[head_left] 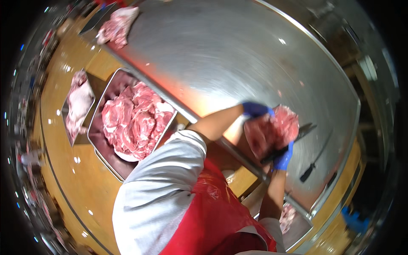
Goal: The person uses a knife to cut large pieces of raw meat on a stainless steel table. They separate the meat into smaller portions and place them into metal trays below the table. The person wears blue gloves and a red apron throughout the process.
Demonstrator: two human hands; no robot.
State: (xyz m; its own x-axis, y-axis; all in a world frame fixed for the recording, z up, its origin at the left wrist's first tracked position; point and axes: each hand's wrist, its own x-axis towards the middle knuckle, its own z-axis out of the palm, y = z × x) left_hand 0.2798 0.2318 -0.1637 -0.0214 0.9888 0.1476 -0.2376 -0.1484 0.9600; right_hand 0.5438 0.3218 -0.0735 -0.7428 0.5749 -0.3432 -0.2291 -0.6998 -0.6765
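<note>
A large piece of raw red meat (pixel 284 123) lies on the steel table near its front edge. My left hand (pixel 257 109), in a blue glove and blurred, grips the meat at its upper left edge. In my right hand (pixel 283 158), also gloved in blue, the fingers are closed round the black handle of a knife (pixel 304 131). Its blade points up and to the right, along the meat's right side. A second knife (pixel 308 171) with a black handle rests on the table to the right of my right hand.
A steel tub (pixel 98 127) heaped with cut meat (pixel 136 121) stands left of the table (pixel 221 51). Beyond it is a smaller bin with a pale cut (pixel 80 100). Another meat piece (pixel 119 26) lies at the far left table edge. A bin of scraps (pixel 288 216) sits below my right forearm.
</note>
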